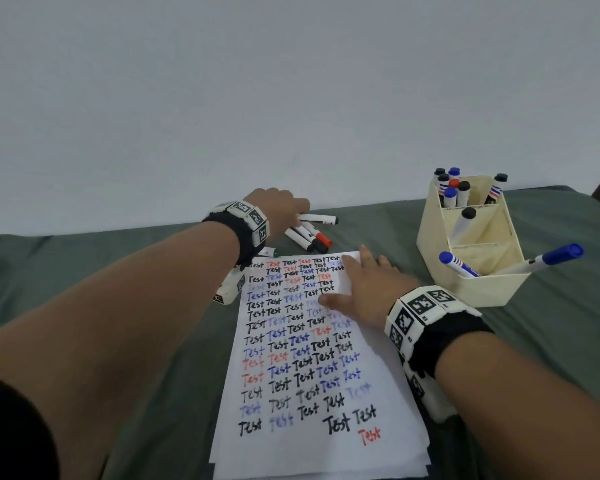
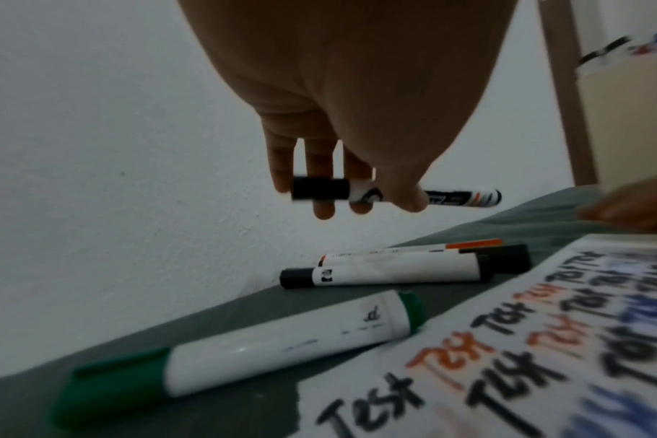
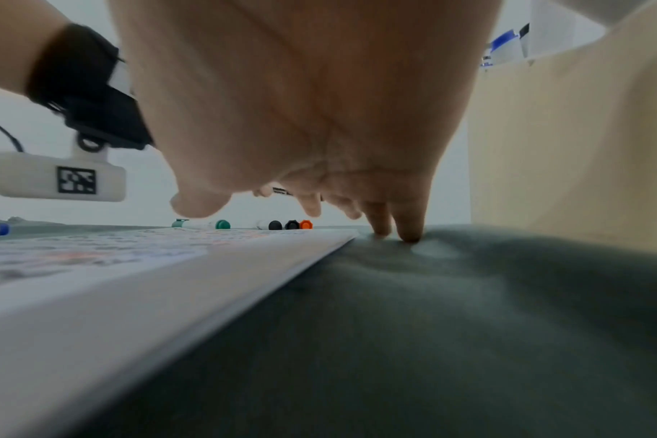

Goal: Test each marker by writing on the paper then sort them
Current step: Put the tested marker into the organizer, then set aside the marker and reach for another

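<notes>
Head view: the left hand (image 1: 281,206) reached to the far edge of the paper (image 1: 309,358) and closed thumb and fingers round a black-capped marker (image 1: 321,219), lifting it from a loose cluster of markers (image 1: 309,239) on the grey cloth (image 1: 118,271). The right hand (image 1: 364,292) lay flat, fingers spread, on the paper's upper right corner, holding nothing. A cream organiser (image 1: 478,289) stood to the right with markers upright in its compartments. Left wrist view: the marker (image 2: 394,194) hung level, pinched near its cap end; below lay a green marker (image 2: 244,349) and a black marker (image 2: 379,274), smooth white plastic cylinders. Right wrist view: fingertips (image 3: 409,228) pressed into the soft cloth just past the paper edge (image 3: 244,266), which looked thin and flexible. The marker seemed light, rigid and slightly slick; a grip at mid-barrel should suit writing, with the cap pulled off first.
</notes>
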Action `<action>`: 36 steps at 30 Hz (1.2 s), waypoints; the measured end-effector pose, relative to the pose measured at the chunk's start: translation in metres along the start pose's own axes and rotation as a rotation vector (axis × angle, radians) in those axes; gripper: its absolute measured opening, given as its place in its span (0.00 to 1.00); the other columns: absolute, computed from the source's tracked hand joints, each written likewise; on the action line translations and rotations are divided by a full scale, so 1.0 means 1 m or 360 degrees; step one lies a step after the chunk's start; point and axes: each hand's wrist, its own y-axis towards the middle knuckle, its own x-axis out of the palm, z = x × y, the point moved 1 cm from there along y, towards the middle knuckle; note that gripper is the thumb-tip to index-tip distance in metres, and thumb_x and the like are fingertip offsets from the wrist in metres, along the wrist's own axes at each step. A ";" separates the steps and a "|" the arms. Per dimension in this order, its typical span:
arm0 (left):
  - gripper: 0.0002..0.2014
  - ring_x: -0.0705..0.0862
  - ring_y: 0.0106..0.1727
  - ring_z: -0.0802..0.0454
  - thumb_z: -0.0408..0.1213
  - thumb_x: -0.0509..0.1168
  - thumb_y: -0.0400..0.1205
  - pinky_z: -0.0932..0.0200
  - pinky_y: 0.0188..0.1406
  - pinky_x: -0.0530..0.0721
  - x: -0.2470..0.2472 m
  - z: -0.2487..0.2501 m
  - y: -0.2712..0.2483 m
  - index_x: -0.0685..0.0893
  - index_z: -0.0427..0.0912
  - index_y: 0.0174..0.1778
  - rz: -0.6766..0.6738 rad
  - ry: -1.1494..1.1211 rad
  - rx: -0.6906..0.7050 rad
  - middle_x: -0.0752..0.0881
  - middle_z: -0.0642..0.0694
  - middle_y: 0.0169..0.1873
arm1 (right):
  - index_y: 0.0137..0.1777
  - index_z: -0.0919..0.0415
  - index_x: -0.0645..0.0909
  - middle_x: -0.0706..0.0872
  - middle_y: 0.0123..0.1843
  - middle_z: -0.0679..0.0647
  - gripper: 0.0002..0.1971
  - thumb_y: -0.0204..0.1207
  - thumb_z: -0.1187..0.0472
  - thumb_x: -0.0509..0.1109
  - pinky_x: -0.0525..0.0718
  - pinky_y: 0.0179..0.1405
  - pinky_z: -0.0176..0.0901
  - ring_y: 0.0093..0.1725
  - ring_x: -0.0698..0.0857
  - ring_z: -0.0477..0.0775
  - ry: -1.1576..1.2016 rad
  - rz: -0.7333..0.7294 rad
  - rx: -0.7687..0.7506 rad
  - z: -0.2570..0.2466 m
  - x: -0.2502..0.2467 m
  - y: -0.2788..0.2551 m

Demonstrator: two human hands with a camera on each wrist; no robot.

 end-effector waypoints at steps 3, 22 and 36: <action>0.13 0.81 0.49 0.45 0.49 0.57 0.90 0.50 0.43 0.79 -0.014 0.003 -0.032 0.75 0.55 0.70 0.0038 -0.0063 0.0097 0.78 0.46 0.56 | 0.90 0.50 0.45 0.44 0.92 0.53 0.49 0.78 0.24 0.57 0.65 0.82 0.66 0.90 0.53 0.61 0.0121 0.0231 -0.0057 -0.002 -0.007 -0.004; 0.07 0.78 0.31 0.59 0.61 0.53 0.87 0.58 0.28 0.67 -0.039 0.027 -0.151 0.73 0.67 0.53 -0.0033 -0.0238 -0.0063 0.78 0.56 0.31 | 0.55 0.53 0.78 0.82 0.44 0.49 0.09 0.88 0.48 0.64 0.74 0.37 0.46 0.43 0.82 0.54 0.0219 0.0541 -0.0541 -0.013 -0.025 -0.018; 0.10 0.84 0.51 0.46 0.36 0.65 0.85 0.56 0.47 0.77 0.024 -0.033 -0.181 0.77 0.42 0.61 -0.0390 -0.0337 -0.0369 0.87 0.44 0.55 | 0.50 0.49 0.74 0.80 0.38 0.46 0.09 0.89 0.46 0.60 0.71 0.30 0.44 0.36 0.79 0.47 0.0136 0.0644 -0.0359 -0.005 -0.019 -0.005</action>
